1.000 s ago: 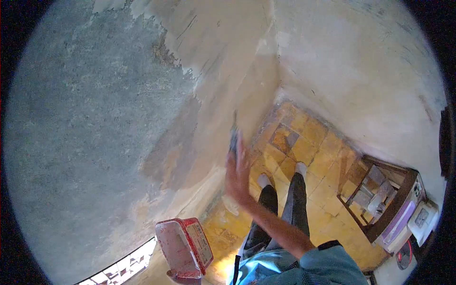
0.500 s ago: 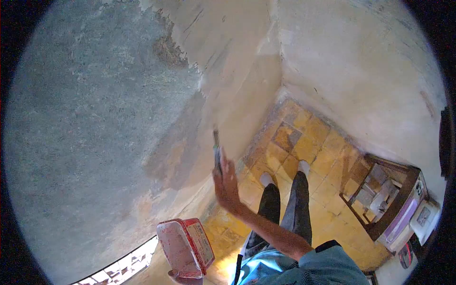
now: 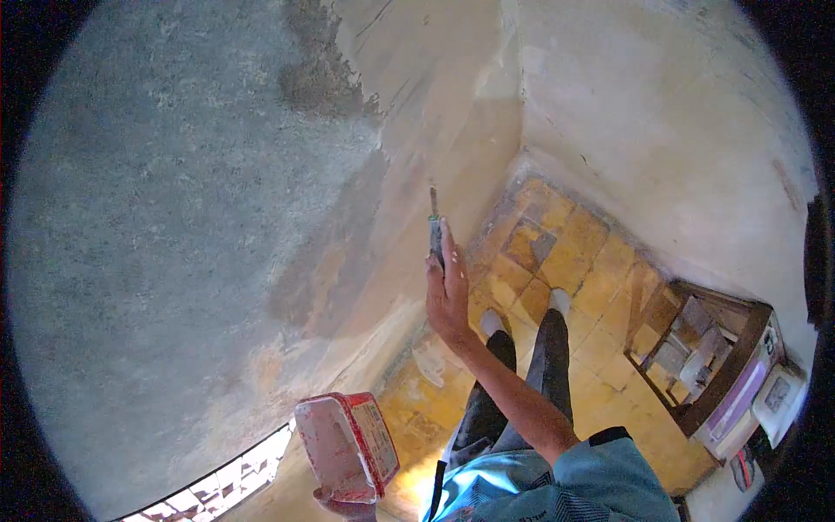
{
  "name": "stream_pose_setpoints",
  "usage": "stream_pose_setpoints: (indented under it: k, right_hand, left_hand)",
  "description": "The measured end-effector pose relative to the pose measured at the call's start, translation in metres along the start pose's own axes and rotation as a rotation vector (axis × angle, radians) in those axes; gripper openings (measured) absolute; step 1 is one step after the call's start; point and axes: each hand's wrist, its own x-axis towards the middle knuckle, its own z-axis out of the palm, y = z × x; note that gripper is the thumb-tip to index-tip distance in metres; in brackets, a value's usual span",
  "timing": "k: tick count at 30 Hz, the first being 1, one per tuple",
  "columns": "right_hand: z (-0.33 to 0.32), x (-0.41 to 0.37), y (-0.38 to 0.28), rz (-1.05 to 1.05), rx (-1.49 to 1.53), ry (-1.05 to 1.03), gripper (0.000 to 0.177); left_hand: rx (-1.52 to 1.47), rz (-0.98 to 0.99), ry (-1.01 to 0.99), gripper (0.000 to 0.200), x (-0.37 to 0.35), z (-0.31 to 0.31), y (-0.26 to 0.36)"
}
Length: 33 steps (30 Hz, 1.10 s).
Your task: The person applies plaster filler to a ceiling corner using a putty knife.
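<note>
My right hand [image 3: 449, 300] is closed around the dark handle of a slim paintbrush [image 3: 434, 209], seen edge-on with its brownish tip pointing up and away from me. The brush overlaps the tan part of the left wall [image 3: 200, 200] in this view. Low in the frame, my left hand [image 3: 344, 506] grips the bottom end of a rectangular plastic tub [image 3: 372, 444], red at the rim and smeared with pale and reddish residue inside. Most of that hand is hidden or cut off by the frame edge. Dark patches mark the wall beside the ragged edge of its grey coat.
Yellow floor tiles [image 3: 600, 348] lie under my feet, meeting the walls at a corner. On the right stands a dark wooden frame [image 3: 739, 348] with items inside, and a white object [image 3: 778, 400] beside it. A bright grille opening [image 3: 217, 487] shows lower left.
My right hand and the brush have moved right and upward in view. The tub, still in my left hand, has shifted slightly right, and the view has moved a little.
</note>
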Motion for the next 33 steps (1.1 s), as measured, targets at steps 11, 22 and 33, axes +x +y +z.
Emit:
stream_pose_setpoints:
  k: [11,22,33]
  right_hand:
    - [0.014,-0.129,-0.034,0.068,-0.065,-0.276,0.052]
    - [-0.171,-0.096,-0.130,1.111,1.383,-0.413,0.043]
    - [-0.257,-0.026,-0.330,-0.576,-0.686,-0.849,0.054]
  left_hand:
    - [0.050,0.015,-0.103,0.076,-0.001,0.011,0.006]
    - [0.010,-0.141,-0.251,0.063,-0.015,0.118,-0.011]
    - [0.048,0.048,-0.638,0.077,-0.055,0.255,0.016]
